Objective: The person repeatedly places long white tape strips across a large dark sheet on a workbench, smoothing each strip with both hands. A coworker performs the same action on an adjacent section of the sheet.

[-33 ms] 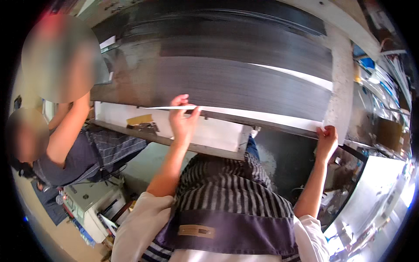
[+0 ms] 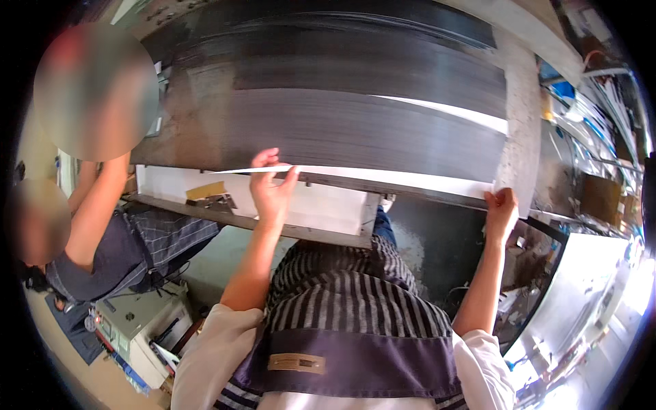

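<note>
Running along the near edge of the worktop (image 2: 523,130), the white strip (image 2: 410,180) is pinched in the left hand (image 2: 271,191). Its right end meets the curled right hand (image 2: 502,210), whose grip I cannot tell.

Ones and twos
One left hand (image 2: 272,198), one right hand (image 2: 503,210), two white strips (image 2: 410,180), one worktable (image 2: 523,133), one open drawer (image 2: 331,210), one striped apron (image 2: 342,301), at least one co-worker (image 2: 92,266)
</note>
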### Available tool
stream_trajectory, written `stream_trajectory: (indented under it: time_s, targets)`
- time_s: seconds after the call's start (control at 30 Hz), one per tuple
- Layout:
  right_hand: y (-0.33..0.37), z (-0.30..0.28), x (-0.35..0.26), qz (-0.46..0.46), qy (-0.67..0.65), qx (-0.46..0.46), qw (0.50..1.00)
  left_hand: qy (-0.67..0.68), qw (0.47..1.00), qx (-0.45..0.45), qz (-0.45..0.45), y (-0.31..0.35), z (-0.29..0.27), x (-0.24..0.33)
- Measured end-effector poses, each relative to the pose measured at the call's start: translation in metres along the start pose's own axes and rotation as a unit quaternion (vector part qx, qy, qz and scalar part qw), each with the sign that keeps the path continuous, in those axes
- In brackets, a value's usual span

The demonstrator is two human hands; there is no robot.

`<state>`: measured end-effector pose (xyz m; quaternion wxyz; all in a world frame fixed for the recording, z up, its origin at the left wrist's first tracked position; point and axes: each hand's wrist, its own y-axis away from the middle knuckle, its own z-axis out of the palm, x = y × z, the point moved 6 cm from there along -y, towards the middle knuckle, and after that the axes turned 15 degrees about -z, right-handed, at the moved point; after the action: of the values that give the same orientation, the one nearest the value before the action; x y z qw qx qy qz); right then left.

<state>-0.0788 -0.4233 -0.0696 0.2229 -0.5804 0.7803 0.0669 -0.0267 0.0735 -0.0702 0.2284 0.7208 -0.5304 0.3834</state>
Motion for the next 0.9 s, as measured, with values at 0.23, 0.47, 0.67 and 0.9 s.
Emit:
stream_trajectory:
  time_s: [0.23, 0.47, 0.67, 0.9]
  targets:
    - [-0.015, -0.001, -0.089, -0.203, 0.059, 0.06, 0.976, 0.0, 0.999, 0.033, 0.03, 0.001, -0.004, 0.003]
    - [0.034, 0.072, -0.228, -0.464, -0.139, -0.072, 0.872, 0.02, 1.0, 0.0, 0.0, -0.007, -0.011, -0.002]
    - [0.037, 0.076, -0.233, -0.468, -0.15, -0.045, 0.87, 0.026, 0.995, -0.007, -0.1, -0.05, -0.071, -0.082]
    - [0.036, 0.081, -0.227, -0.457, -0.136, -0.07, 0.876, 0.016, 0.988, -0.013, -0.152, -0.064, -0.095, -0.086]
